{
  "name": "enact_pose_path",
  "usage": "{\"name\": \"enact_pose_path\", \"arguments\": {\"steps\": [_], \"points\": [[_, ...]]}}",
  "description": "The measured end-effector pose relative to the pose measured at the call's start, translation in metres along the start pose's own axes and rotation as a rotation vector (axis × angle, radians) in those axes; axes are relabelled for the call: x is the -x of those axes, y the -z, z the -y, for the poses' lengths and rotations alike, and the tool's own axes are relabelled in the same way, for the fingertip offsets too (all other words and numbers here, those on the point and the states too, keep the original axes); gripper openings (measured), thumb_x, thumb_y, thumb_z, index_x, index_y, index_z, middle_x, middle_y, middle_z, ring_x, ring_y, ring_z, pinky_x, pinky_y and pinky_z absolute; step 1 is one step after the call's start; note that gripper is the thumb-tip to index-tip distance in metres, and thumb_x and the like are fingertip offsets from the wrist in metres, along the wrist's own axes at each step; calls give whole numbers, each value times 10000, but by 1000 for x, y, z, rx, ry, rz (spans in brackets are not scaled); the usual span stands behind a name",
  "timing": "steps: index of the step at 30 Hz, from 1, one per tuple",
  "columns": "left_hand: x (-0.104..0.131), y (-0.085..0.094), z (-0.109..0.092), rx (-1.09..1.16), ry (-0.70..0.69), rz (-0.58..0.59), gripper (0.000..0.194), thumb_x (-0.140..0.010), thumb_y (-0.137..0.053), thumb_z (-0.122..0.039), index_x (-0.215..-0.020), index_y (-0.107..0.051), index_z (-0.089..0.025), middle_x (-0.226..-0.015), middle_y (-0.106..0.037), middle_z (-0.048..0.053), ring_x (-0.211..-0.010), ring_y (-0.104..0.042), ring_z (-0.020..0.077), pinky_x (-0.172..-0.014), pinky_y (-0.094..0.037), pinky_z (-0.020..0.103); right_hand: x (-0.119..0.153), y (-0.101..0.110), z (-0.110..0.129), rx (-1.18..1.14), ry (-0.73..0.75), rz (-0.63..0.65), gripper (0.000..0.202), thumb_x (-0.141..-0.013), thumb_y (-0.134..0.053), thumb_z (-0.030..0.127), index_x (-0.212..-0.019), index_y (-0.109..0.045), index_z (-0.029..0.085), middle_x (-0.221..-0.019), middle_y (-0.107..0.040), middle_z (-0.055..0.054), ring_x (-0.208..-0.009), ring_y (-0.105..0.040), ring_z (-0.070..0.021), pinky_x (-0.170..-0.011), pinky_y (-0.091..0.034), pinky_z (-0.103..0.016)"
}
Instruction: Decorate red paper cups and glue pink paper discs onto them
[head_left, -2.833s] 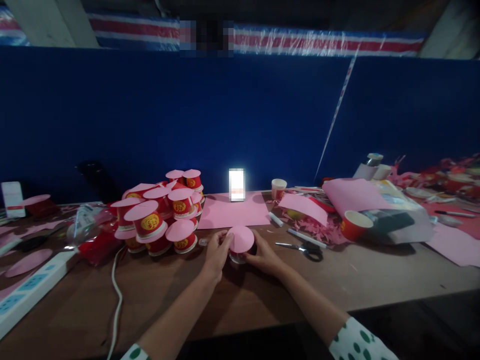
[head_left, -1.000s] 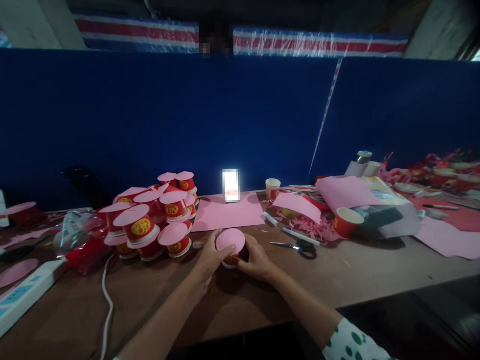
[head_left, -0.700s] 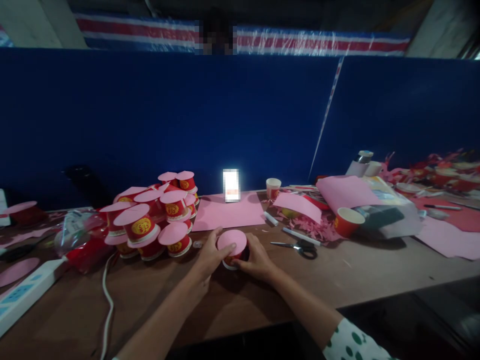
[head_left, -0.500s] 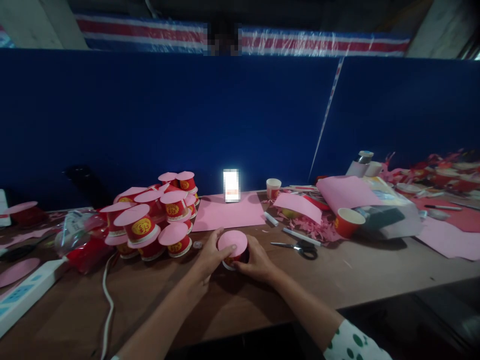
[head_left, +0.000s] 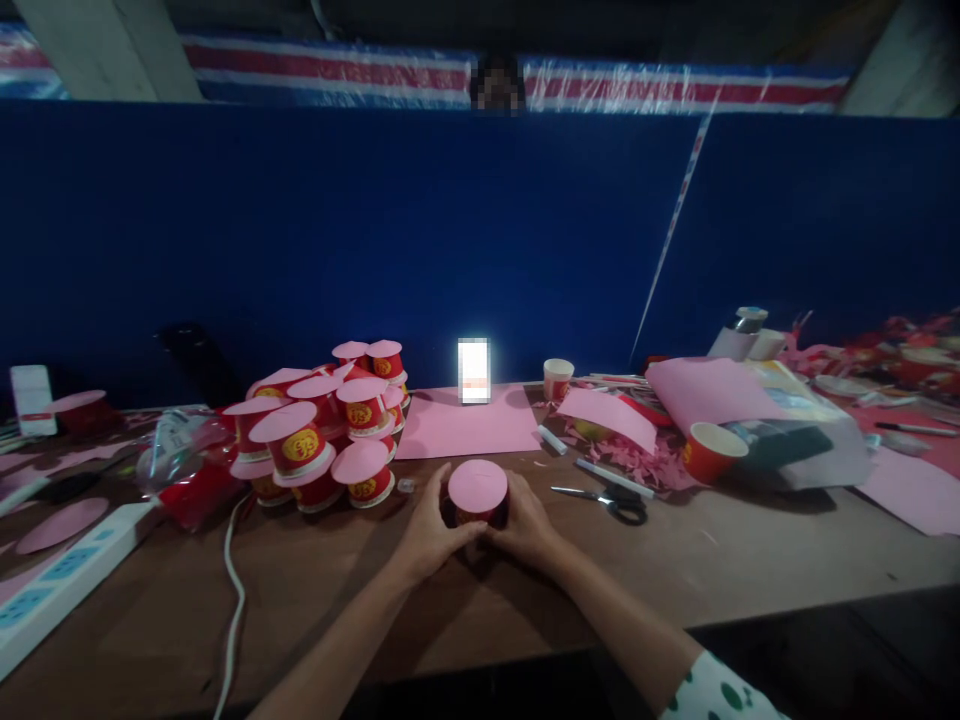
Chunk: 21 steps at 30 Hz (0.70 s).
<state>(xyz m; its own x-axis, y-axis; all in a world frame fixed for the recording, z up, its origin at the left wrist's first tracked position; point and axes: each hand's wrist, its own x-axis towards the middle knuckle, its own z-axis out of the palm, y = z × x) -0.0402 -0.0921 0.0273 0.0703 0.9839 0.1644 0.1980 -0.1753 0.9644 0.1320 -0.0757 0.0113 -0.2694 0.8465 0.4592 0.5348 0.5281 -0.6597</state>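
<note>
I have a pink-topped cup (head_left: 478,487) between my two hands, in from the middle of the tabletop's (head_left: 757,560) near edge; whether it rests on the surface or just above, I cannot tell. My left hand (head_left: 427,535) and right hand (head_left: 534,530) curve around its sides, fingers wrapped about the wall and thumbs close together in front. I'd say this steadies it from both sides while leaving the paper unpressed.

The top is a plain pink round, wide enough to overhang, with a faint line toward its far side. Below it, a little dark red and yellow shows above my thumbs.

Beyond, a pink sheet (head_left: 469,425) lies flat toward the far edge, where a lit screen (head_left: 474,372) stands upright, presumably for easy viewing. Left of that, similar cups (head_left: 302,450) are piled in tiers, likely to save room. On my right, scissors (head_left: 604,498) lie near, blades pointing left, handy by my reckoning.
</note>
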Motion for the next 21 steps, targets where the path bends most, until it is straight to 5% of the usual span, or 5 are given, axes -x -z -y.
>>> {"name": "enact_pose_path", "arguments": {"steps": [7, 13, 17, 21], "points": [[-2, -3, -1, -34, -47, -3, 566, -585, -731, -226, -1098, -502, -161, -1110, -609, 112, -1034, -577, 250, -935, -425, 415, 2, 0, 0, -72, 77, -21, 691, -666, -700, 427, -1248, -439, 164, -1198, -546, -140, -1085, -503, -283, -925, -414, -416], [12, 1, -1, -54, -31, -64, 697, -546, -768, -256, -1175, -477, -182, -1203, -565, 121, -1093, -552, 265, -955, -415, 418, 3, 0, -5, -79, -7, -13, 750, -610, -757, 395, -1254, -451, 163, -1185, -550, -146, -1084, -508, -302, -918, -420, -445], [33, 24, 5, -206, -47, -108, 485, -677, -666, -315, -1129, -536, -195, -1165, -591, 109, -1073, -568, 248, -939, -433, 396, 2, 7, -3, -168, -98, -25, 745, -602, -774, 319, -1253, -441, 174, -1186, -551, -129, -1088, -518, -291, -928, -417, -450], [40, 69, 18, -388, -15, -266, 269, -741, -576, -381, -928, -598, -190, -964, -633, 85, -862, -633, 232, -809, -503, 378, -5, 15, 23, -300, -69, -18, 661, -624, -758, 244, -1213, -463, 199, -1169, -573, -97, -1066, -548, -257, -912, -444, -407]]}}
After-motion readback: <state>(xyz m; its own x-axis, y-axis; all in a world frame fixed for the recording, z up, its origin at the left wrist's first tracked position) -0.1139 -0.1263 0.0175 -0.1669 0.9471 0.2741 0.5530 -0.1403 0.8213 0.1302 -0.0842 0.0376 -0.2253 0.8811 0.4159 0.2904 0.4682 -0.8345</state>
